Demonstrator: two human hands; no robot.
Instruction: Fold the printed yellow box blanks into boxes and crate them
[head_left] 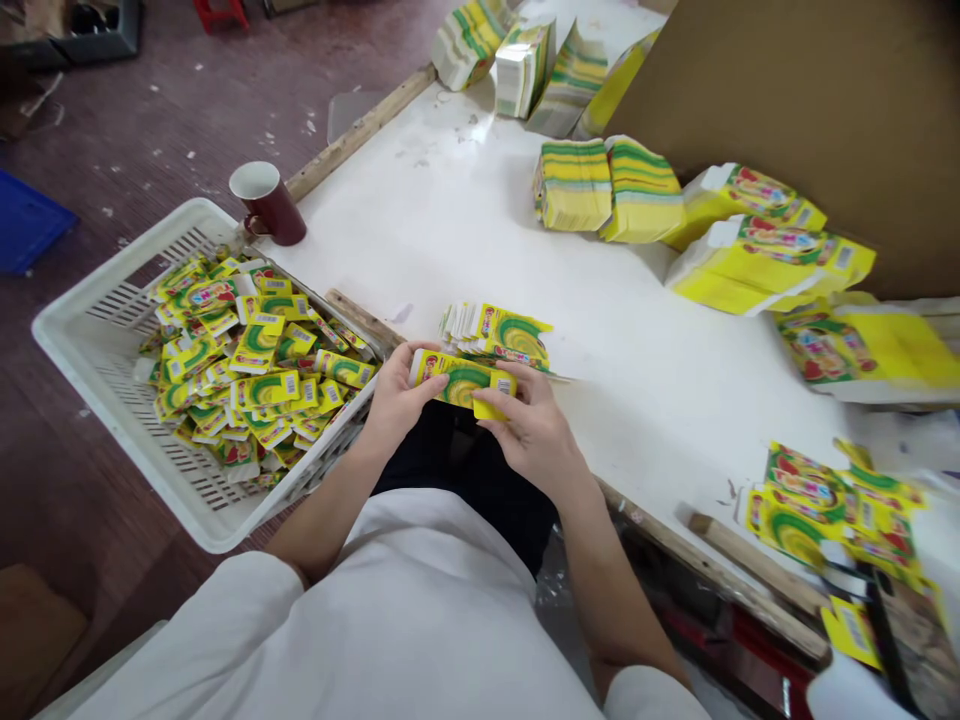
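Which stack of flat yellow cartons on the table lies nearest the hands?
The small fanned stack at the table's near edge, just beyond the carton held between the left hand and right hand. The other stacks lie farther back or off right.

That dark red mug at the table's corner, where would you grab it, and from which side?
Probably by its round body, coming from the table side. The mug stands upright, mouth up, beside the white basket. Its handle seems to sit low on the left, close to the basket, though that part is hard to make out.
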